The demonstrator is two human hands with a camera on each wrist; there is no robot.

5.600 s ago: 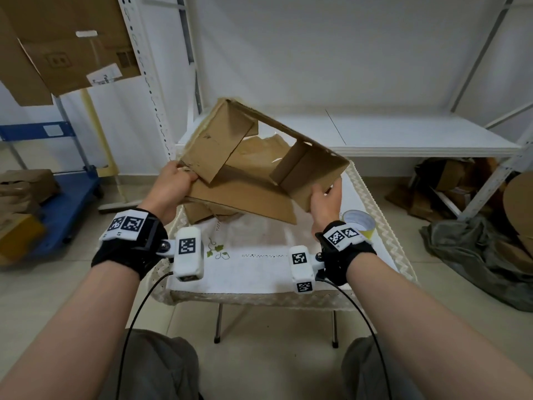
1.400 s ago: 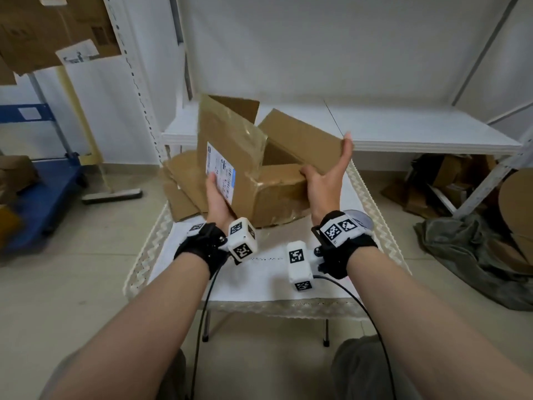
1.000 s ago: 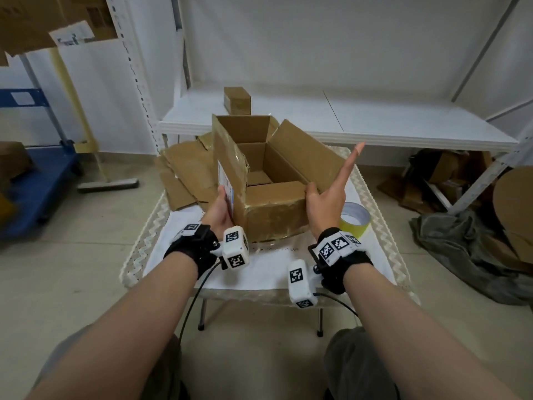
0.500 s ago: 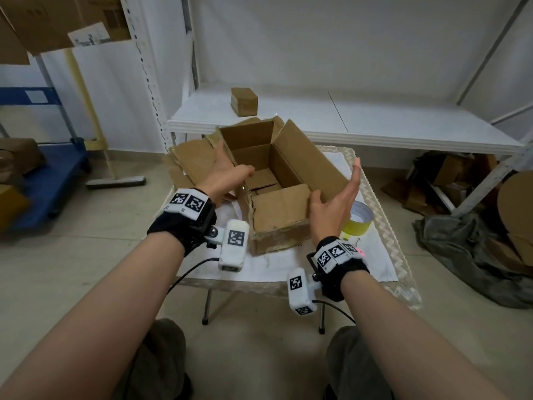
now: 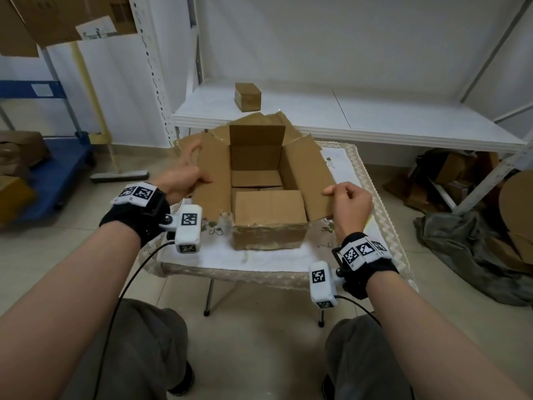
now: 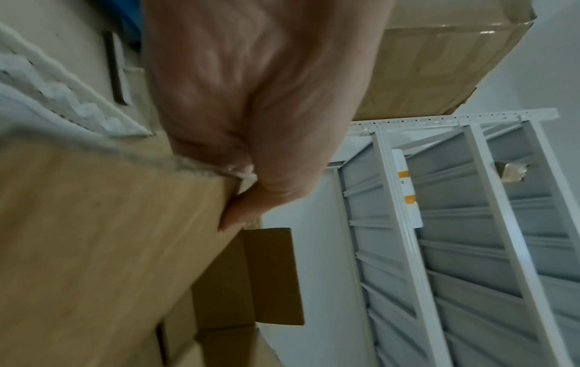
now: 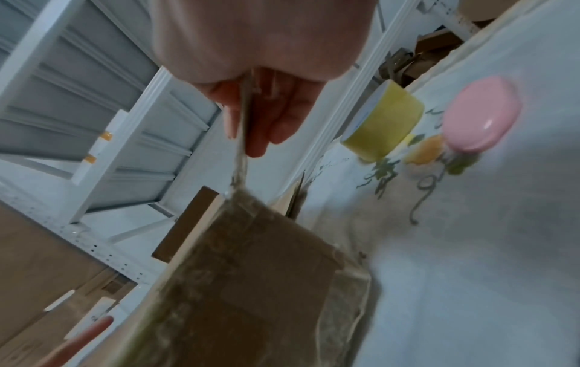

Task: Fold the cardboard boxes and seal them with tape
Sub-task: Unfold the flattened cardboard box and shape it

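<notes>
- The bench [image 5: 383,243], draped in a white cloth, is taken as the landmark; the cardboard box [image 5: 269,215] is now set upright at its middle with the opening up, whereas a second ago it was held tilted above the cloth.
- From that change it is judged that the bottom is formed and the top flaps come next; no fresh tape is seen on the top.
- The left flap [image 5: 212,180] is gripped at its outer edge by the left hand [image 5: 184,177], thumb on the inner face and fingers behind; half a second ago that hand was reaching over the opening.
- The right flap [image 5: 314,180] is pinched at its near corner by the right hand [image 5: 350,203], which was held flat beside it before.
- The near and far short flaps are already angled inward, so the long flaps can be brought over them.
- Only in the right wrist view are the yellow tape roll [image 7: 384,121] and a pink round object [image 7: 483,114] shown, on the bench to the right of the box; in the head view the tape roll is hidden behind the right hand.
- Only in the left wrist view is the thumb's [image 6: 238,213] pinch on the flap edge shown close.
</notes>
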